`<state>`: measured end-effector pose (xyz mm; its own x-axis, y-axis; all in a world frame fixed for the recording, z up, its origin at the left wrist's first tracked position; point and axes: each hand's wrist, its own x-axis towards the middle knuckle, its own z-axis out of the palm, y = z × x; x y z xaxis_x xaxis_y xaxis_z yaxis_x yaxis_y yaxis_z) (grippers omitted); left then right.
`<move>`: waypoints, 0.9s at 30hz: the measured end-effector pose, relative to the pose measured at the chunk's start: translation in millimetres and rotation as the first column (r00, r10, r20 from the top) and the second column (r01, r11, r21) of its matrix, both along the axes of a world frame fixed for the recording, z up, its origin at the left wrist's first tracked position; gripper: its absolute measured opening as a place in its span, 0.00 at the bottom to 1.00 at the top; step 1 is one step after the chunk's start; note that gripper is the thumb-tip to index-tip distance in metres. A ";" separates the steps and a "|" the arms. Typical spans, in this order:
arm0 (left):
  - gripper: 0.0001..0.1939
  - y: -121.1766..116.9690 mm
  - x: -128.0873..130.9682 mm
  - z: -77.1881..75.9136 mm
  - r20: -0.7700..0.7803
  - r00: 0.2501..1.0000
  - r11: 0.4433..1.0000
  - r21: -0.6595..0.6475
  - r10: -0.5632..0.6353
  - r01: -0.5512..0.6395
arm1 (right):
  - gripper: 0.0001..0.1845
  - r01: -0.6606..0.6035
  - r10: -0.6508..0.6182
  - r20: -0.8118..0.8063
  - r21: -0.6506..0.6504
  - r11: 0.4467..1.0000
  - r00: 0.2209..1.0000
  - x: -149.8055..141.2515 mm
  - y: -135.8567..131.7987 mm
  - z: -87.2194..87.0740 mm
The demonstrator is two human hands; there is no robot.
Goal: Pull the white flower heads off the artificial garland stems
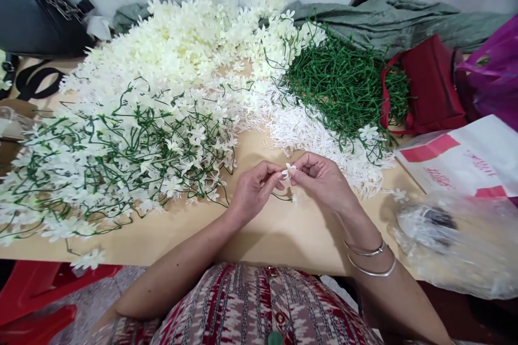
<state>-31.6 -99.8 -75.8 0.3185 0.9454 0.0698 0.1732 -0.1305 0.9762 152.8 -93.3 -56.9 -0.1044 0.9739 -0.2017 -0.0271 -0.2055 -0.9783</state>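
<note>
A small white artificial flower [288,171] is held up between both hands over the tabletop, its petals showing between the fingertips. My left hand [254,190] pinches it from the left, thumb against forefinger. From the other side, the thumb and fingers of my right hand [321,177] are closed on its petals. Below the fingers a thin green stem [283,198] with a pale tip shows near my left hand; whether it joins the flower is hidden. Just beyond my hands lies a spread of thin white stamen pieces [299,124].
Finished-looking flowers on green stems [141,145] are heaped at left, loose white petals [182,38] behind them. Green stems [335,78] pile up at back right. A red bag [435,86], a paper bag [465,156] and clear plastic [457,248] lie right; a black bag [40,16] sits far left.
</note>
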 end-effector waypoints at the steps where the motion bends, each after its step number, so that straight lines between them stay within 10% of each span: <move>1: 0.12 0.0 -0.3 0.8 -0.009 1.000 1.000 0.007 0.003 -0.003 | 0.18 -0.010 0.010 0.002 -0.007 1.000 1.000 0.2 0.5 0.2; 27: 0.11 -1.3 1.2 1.5 0.006 1.000 1.000 0.013 -0.013 0.013 | 0.16 -0.131 0.126 -0.051 -0.116 0.985 0.991 9.8 1.3 5.1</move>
